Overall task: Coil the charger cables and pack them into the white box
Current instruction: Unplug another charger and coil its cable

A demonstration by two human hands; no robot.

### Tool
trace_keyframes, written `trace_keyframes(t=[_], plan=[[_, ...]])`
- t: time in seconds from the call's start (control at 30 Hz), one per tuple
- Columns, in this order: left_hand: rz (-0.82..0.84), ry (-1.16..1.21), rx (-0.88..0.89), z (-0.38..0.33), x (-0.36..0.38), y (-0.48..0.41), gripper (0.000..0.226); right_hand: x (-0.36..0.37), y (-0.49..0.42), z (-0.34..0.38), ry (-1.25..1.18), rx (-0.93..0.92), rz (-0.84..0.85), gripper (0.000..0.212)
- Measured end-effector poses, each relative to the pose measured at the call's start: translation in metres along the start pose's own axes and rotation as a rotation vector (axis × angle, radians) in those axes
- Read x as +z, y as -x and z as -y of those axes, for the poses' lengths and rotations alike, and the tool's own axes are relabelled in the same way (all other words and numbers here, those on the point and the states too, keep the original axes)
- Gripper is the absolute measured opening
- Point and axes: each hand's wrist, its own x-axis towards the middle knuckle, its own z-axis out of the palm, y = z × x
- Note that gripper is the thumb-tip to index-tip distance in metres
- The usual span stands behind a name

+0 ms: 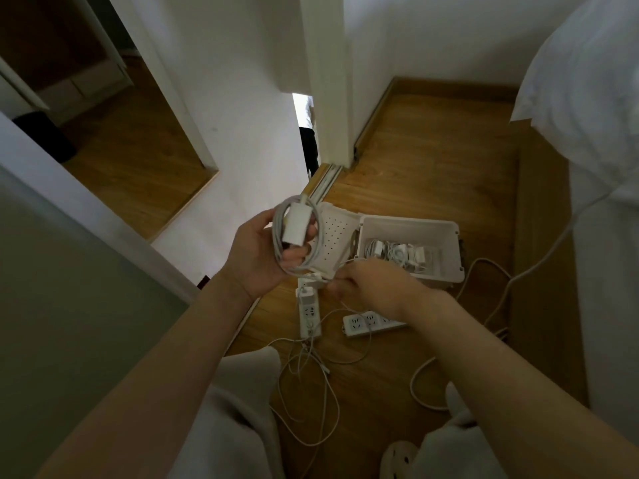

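The floor [432, 160] carries the open box [411, 224], well short of full, with several coiled chargers [397, 252] already inside. In front of it lie two strips [309, 314] and a tangle of loose cables [311, 392], so I judge the job roughly half done. Above the box lid, the left hand [256, 252] grips a nearly finished coil [297, 236] wound round its brick. The right hand [366, 281] pinches the coil's free end, not yet tucked in.
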Motion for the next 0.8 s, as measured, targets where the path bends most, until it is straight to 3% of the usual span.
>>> trace_keyframes(t=[0.13, 0.37, 0.47, 0.63, 0.8], plan=[[-0.060, -0.598, 0.008, 0.006, 0.013, 0.007, 0.034, -0.012, 0.002, -0.011, -0.039, 0.045, -0.030, 0.037], [-0.050, -1.023, 0.115, 0.010, 0.018, 0.007, 0.038, -0.042, 0.016, -0.013, -0.046, 0.132, -0.145, 0.036], [-0.041, -1.278, 0.065, 0.010, 0.005, 0.004, 0.033, -0.046, 0.021, -0.013, -0.003, 0.165, -0.195, 0.037], [-0.168, -1.435, -0.079, 0.017, -0.010, -0.004, 0.035, -0.041, 0.021, -0.014, 0.115, 0.196, -0.236, 0.035], [-0.201, -1.570, -0.075, 0.021, -0.017, -0.010, 0.030, -0.027, 0.012, -0.011, 0.018, 0.203, -0.270, 0.033]])
